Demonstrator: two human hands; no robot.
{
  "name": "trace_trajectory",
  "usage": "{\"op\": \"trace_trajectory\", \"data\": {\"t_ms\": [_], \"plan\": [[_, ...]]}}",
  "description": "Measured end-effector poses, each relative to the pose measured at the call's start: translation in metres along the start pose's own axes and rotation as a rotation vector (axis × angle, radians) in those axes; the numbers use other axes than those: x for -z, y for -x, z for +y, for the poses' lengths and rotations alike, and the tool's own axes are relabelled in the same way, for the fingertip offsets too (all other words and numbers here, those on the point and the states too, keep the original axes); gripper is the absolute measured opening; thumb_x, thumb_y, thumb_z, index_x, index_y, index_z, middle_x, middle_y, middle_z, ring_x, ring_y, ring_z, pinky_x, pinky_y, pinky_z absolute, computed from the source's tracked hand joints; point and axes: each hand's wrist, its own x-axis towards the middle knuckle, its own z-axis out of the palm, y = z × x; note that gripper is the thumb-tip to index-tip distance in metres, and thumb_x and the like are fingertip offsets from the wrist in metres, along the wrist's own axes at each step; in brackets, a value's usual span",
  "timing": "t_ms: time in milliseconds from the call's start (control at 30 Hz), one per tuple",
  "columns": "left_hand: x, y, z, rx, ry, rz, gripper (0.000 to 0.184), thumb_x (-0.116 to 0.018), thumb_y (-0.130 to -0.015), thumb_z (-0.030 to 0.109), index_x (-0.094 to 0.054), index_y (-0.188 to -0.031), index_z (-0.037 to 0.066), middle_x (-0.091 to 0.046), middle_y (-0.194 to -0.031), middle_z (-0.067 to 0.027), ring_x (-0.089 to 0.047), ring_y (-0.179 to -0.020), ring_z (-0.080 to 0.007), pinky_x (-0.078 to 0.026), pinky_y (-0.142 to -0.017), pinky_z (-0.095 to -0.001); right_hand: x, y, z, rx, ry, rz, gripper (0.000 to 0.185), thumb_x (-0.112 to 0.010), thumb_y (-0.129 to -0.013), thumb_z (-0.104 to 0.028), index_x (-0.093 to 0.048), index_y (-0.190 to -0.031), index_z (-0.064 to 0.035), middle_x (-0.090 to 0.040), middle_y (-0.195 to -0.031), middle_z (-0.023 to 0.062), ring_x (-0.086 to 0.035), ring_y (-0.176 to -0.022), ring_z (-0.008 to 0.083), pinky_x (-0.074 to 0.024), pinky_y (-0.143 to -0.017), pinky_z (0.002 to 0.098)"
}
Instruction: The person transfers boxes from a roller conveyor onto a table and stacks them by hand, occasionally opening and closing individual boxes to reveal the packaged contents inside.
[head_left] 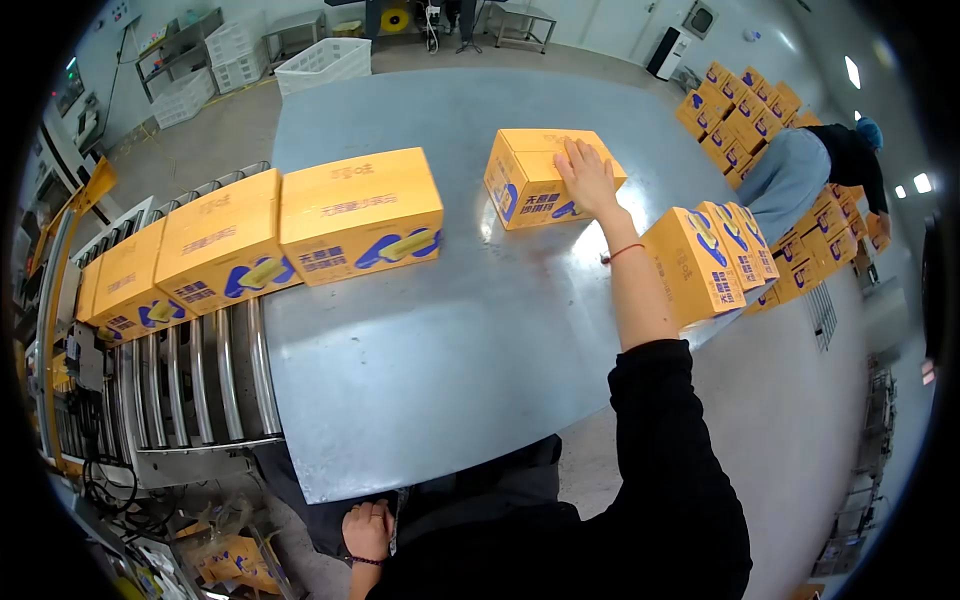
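Note:
My right hand point(588, 178) lies on the top right part of a yellow carton point(535, 165) with blue print, fingers stretched out over its lid. This carton stands upright on the grey metal table point(400, 370), toward the far side. My left hand point(368, 530) is low at the table's front edge, close to my body, with its fingers curled in and nothing seen in them. At the table's right edge are three similar cartons point(690, 265) side by side. To the left, a yellow carton point(360, 215) sits on the table, in line with more on the conveyor.
A roller conveyor point(200, 370) meets the table's left side and carries several yellow cartons point(220, 240). Beyond the right edge, a person point(800, 165) bends beside stacked cartons point(740, 115). White crates point(325, 65) stand behind the table. Cables and a bin point(235, 560) are at lower left.

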Motion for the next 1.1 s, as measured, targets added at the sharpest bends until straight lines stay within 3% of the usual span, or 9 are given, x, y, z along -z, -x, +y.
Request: {"op": "trace_trajectory", "data": {"t_ms": [100,233,300,467,600,800,867,967,1100], "plan": [[-0.004,0.0,0.001,0.001,-0.004,0.033,0.011,-0.072,-0.078,0.01,-0.07,-0.088,0.011,-0.056,-0.075,-0.008,-0.06,-0.071,-0.0286,-0.048,-0.065,-0.041,-0.008,0.028,0.001,0.001,0.105,0.147,0.06,-0.044,-0.106,-0.043,-0.042,-0.154,-0.0065,-0.037,-0.16,0.0218,-0.038,-0.145,0.0418,-0.0262,-0.121,0.0515],[-0.011,0.001,-0.002,0.007,-0.038,-0.002,0.008,-0.071,-0.079,0.014,-0.069,-0.087,0.012,-0.055,-0.074,-0.0062,-0.059,-0.071,-0.0269,-0.047,-0.065,-0.042,0.044,0.154,-0.046,0.022,0.223,0.333,0.06,-0.066,-0.097,-0.026,-0.046,-0.151,-0.0058,-0.047,-0.151,0.0237,-0.047,-0.137,0.041,-0.0466,-0.108,0.044],[-0.011,0.004,-0.007,-0.023,-0.009,0.005,0.011,-0.072,-0.078,0.014,-0.069,-0.089,0.012,-0.055,-0.075,-0.0068,-0.059,-0.071,-0.0276,-0.046,-0.065,-0.0424,0.07,0.175,-0.03,0.021,0.099,0.162,0.065,-0.071,-0.093,-0.025,-0.047,-0.15,-0.0076,-0.048,-0.148,0.0233,-0.049,-0.135,0.0403,-0.0487,-0.105,0.0425],[-0.017,0.014,-0.02,-0.101,-0.003,-0.02,0.016,-0.071,-0.078,0.015,-0.069,-0.093,0.011,-0.057,-0.078,-0.0082,-0.059,-0.074,-0.0293,-0.047,-0.067,-0.0433,0.144,0.12,-0.055,0.299,0.05,0.064,0.088,-0.086,-0.077,-0.037,-0.047,-0.152,-0.0146,-0.044,-0.152,0.0207,-0.041,-0.143,0.0382,-0.0298,-0.12,0.0528],[0.007,-0.007,0.001,-0.2,0.06,0.062,0.013,-0.065,-0.093,0.017,-0.067,-0.103,0.01,-0.06,-0.08,-0.014,-0.06,-0.074,-0.0348,-0.05,-0.066,-0.0465,0.093,0.067,0.001,0.069,-0.053,-0.497,0.105,-0.062,-0.081,-0.079,-0.039,-0.157,-0.0108,-0.035,-0.16,0.0213,-0.024,-0.153,0.0367,-0.0145,-0.123,0.0601],[0.003,-0.003,-0.003,-0.217,0.037,0.019,0.014,-0.067,-0.091,0.015,-0.067,-0.105,0.011,-0.06,-0.079,-0.0128,-0.06,-0.072,-0.0341,-0.05,-0.065,-0.0466,0.101,0.159,-0.055,-0.312,0.156,-0.28,0.101,-0.053,-0.088,-0.079,-0.032,-0.161,-0.0123,-0.028,-0.162,0.0268,-0.02,-0.15,0.0521,-0.0153,-0.118,0.0702],[0.006,-0.006,-0.005,-0.227,0.038,0.025,0.014,-0.068,-0.091,0.015,-0.067,-0.104,0.011,-0.061,-0.08,-0.0128,-0.06,-0.072,-0.034,-0.05,-0.065,-0.0466,0.13,0.205,-0.057,-0.077,0.179,-0.319,0.102,-0.06,-0.087,-0.075,-0.028,-0.162,-0.0131,-0.026,-0.161,0.0289,-0.019,-0.147,0.0597,-0.0167,-0.115,0.0749],[0.005,-0.011,-0.006,-0.293,0.068,0.008,0.011,-0.068,-0.091,0.014,-0.068,-0.102,0.011,-0.061,-0.081,-0.0127,-0.06,-0.071,-0.0341,-0.05,-0.065,-0.0463,0.146,0.237,-0.065,0.004,0.283,-0.261,0.1,-0.066,-0.085,-0.069,-0.03,-0.161,-0.0161,-0.03,-0.159,0.0272,-0.025,-0.147,0.0559,-0.0187,-0.114,0.0738],[0.009,-0.011,0.0,-0.242,0.082,-0.047,0.012,-0.066,-0.093,0.013,-0.068,-0.104,0.008,-0.061,-0.085,-0.0155,-0.059,-0.074,-0.0369,-0.049,-0.067,-0.0473,0.133,0.219,-0.028,-0.35,0.381,-0.166,0.1,-0.071,-0.084,-0.061,-0.03,-0.16,-0.0103,-0.03,-0.159,0.0278,-0.029,-0.146,0.0519,-0.0202,-0.113,0.0739]]}}
